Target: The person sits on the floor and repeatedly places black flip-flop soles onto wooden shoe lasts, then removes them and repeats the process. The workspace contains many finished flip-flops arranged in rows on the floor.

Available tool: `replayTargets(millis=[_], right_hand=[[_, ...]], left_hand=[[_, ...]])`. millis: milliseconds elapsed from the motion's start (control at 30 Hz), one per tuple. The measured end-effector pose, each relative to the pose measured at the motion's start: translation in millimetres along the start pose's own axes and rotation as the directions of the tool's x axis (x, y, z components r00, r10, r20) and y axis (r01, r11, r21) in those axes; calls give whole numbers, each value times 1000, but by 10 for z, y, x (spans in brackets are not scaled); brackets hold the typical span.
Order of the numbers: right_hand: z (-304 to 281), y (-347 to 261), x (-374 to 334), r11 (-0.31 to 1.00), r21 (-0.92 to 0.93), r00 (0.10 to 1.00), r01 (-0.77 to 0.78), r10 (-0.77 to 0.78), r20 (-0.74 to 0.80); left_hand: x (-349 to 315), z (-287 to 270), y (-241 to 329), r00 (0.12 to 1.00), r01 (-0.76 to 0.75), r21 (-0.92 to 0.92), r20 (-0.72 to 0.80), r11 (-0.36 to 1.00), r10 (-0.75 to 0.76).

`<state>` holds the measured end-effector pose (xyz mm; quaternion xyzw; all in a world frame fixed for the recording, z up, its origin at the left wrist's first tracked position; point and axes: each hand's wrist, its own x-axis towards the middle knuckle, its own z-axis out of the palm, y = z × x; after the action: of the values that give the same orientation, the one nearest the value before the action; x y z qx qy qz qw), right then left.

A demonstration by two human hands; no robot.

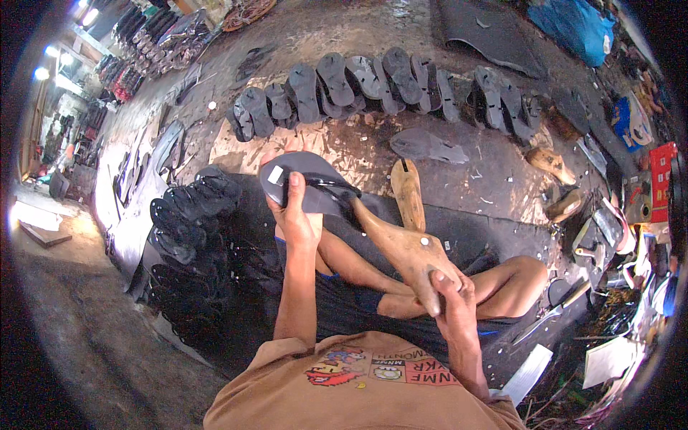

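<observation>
My left hand (297,218) grips a black sandal (312,172) by one end, thumb pressed on top of its sole near a small white label. Wrapped round the thick end of a wooden shoe last (408,251) is my right hand (457,301). The narrower end of this last reaches the sandal's glossy strap (335,197); whether it sits under the strap I cannot tell. Behind it, a second wooden last (408,197) lies on the floor beyond my crossed legs. Left of my legs is a heap of black sandals or uppers (190,222).
A row of dark grey soles (333,79) spans the floor ahead, with one loose sole (426,147) nearer. More wooden lasts (550,165) lie to the right. A knife (552,314), a red box (662,183) and scraps crowd the right side. Dark sheet material (491,36) lies farther back.
</observation>
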<state>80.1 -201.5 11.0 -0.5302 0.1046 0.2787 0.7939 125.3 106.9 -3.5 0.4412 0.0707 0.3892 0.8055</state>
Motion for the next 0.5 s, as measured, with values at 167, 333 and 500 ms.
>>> replayTargets(millis=[167, 333, 500], right_hand=[[249, -100, -3, 699, -464, 839, 544, -468, 278], [228, 182, 75, 451, -502, 653, 738, -663, 365], [335, 381, 329, 505, -498, 683, 705, -672, 285]], left_hand=[[-240, 230, 59, 919, 393, -224, 76, 892, -386], [-311, 317, 69, 882, 469, -288, 107, 835, -458], [-382, 351, -101, 844, 536, -207, 124, 818, -522]])
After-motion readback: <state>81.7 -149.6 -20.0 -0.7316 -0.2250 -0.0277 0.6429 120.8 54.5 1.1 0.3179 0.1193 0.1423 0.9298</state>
